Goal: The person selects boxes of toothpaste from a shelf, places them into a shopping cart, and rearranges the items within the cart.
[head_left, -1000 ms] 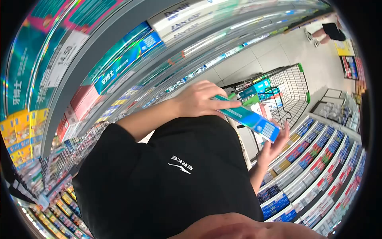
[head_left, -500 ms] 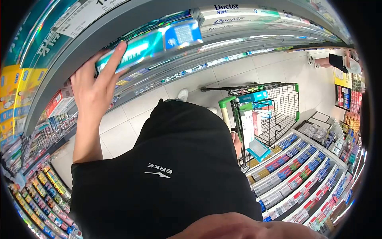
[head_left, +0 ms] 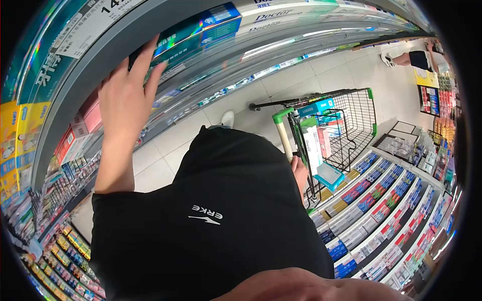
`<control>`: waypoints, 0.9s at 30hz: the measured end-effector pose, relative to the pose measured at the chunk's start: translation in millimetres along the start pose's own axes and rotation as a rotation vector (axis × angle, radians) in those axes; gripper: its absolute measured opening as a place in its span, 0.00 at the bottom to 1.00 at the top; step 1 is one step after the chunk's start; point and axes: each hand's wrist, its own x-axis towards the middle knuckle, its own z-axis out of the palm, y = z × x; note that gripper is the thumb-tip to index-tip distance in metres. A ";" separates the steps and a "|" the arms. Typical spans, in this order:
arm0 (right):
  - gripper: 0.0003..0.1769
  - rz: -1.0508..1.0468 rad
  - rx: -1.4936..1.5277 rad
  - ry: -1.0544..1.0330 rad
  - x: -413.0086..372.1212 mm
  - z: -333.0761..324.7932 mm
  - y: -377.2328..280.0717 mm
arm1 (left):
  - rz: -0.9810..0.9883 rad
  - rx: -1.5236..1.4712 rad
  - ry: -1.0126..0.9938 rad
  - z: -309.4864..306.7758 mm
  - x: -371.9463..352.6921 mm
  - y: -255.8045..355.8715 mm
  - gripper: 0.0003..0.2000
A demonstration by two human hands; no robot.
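My left hand is at the shelf edge, its fingers and thumb around the near end of a long teal and blue toothpaste box. This box lies among other boxes on the shelf, and some of my fingertips are hidden behind it. Beside the box are white Doctor cartons. Down at my side, my right hand is closed on the handle of a black wire shopping cart, partly covered by my shirt. The cart holds teal, white and pink boxes.
A grey shelf edge with a price tag curves across the upper left. Red-and-white boxes sit below. Stocked shelves stand right of the cart. Another person stands on the tiled floor at the far right.
My left hand has moved right and slightly up with the toothpaste box, which is now in at the shelf beside the Doctor cartons. My right hand stays on the cart handle.
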 end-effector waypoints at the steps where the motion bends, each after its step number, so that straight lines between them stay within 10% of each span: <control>1: 0.29 -0.013 0.013 0.014 1.7 0.6 -0.9 | -0.008 -0.010 -0.013 -1.8 1.5 -0.3 0.31; 5: 0.28 -0.006 -0.026 0.004 2.2 -4.3 -5.7 | -0.190 -0.011 -0.159 -13.4 11.1 -4.1 0.38; 8: 0.29 0.029 -0.002 -0.004 -0.1 -3.7 -4.1 | -0.713 -0.435 -0.484 -40.5 48.6 9.1 0.38; 12: 0.31 0.027 -0.016 0.020 -2.4 -0.8 -0.8 | -0.151 -0.323 -0.171 -1.2 56.5 -28.0 0.35; 27: 0.34 -0.146 -0.103 -0.030 -23.7 3.6 -17.2 | -0.159 -0.227 -0.296 9.9 64.0 -31.1 0.39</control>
